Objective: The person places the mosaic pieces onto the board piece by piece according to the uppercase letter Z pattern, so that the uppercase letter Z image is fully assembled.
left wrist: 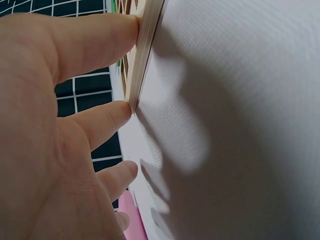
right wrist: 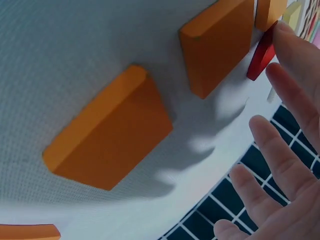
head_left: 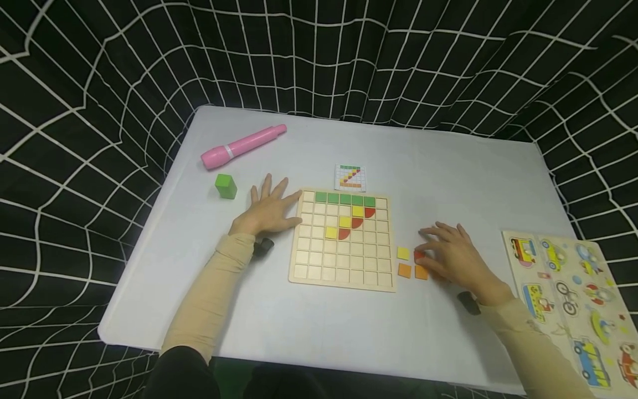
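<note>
A wooden grid board (head_left: 309,266) lies mid-table, with a row of green squares (head_left: 345,199) near its top and a diagonal of yellow squares (head_left: 345,222) beside red quarter-circle tiles (head_left: 356,223). My left hand (head_left: 266,212) is spread at the board's left side, thumb and index fingertip touching its edge. Right of the board, my right hand (head_left: 451,257) pinches a red tile (right wrist: 261,55) between thumb and index finger, the other fingers extended. Around it lie a yellow square (head_left: 402,253) and orange squares (head_left: 405,270), some of them under the hand in the head view.
Above the board lies a small pattern card (head_left: 350,178). A green block (head_left: 226,187) and a pink flashlight-shaped object (head_left: 244,146) are at the left. A picture puzzle board (head_left: 573,288) lies at the right edge. Black netted curtains (head_left: 329,61) surround the table.
</note>
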`<state>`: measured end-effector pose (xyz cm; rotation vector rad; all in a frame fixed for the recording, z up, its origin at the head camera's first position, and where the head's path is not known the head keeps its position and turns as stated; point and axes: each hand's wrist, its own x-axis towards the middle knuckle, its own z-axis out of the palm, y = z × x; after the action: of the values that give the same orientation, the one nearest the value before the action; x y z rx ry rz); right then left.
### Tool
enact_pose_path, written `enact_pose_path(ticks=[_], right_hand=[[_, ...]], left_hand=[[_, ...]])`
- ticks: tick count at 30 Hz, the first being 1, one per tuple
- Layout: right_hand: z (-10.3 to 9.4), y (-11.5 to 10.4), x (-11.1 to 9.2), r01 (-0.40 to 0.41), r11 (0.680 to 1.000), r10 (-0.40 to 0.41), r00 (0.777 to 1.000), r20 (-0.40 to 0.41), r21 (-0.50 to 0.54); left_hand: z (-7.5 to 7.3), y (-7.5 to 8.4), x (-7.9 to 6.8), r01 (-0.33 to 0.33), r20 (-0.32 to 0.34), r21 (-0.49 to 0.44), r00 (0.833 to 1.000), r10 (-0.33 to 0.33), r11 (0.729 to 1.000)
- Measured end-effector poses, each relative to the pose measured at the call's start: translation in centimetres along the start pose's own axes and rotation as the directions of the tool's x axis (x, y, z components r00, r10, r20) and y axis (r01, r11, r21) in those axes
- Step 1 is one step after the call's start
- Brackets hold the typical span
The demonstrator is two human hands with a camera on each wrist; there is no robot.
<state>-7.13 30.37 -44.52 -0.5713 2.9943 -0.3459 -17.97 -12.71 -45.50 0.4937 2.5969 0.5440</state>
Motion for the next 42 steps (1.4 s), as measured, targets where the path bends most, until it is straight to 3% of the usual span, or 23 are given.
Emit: enact_pose_path(ticks=[13, 20, 27, 42], right_hand=[[0.3, -0.1, -0.2, -0.028, 1.000, 0.028, 0.999, 0.017, 0.003], [0.1, -0.6, 0.4, 0.017, 1.000, -0.016, 0.999, -0.044, 0.013], [-0.1, -2.9, 2.7, 0.093, 0.995, -0.091, 0.993, -0.078, 0.026], [1.0, -9.7, 8.2, 0.256, 0.965, -0.255, 0.967, -0.020, 0.065]], left_hand=[[0.0, 0.0, -0.1, 0.003, 0.001, -0.004, 1.000, -0.003, 1.000], [0.0, -0.1, -0.1, 0.004, 0.006, 0.003, 1.000, -0.004, 1.000], [0.0, -0.1, 0.0, 0.002, 0.004, 0.011, 1.000, -0.002, 1.000], [-0.2, 0.0, 0.0, -0.012, 0.004, 0.020, 1.000, 0.012, 1.000]])
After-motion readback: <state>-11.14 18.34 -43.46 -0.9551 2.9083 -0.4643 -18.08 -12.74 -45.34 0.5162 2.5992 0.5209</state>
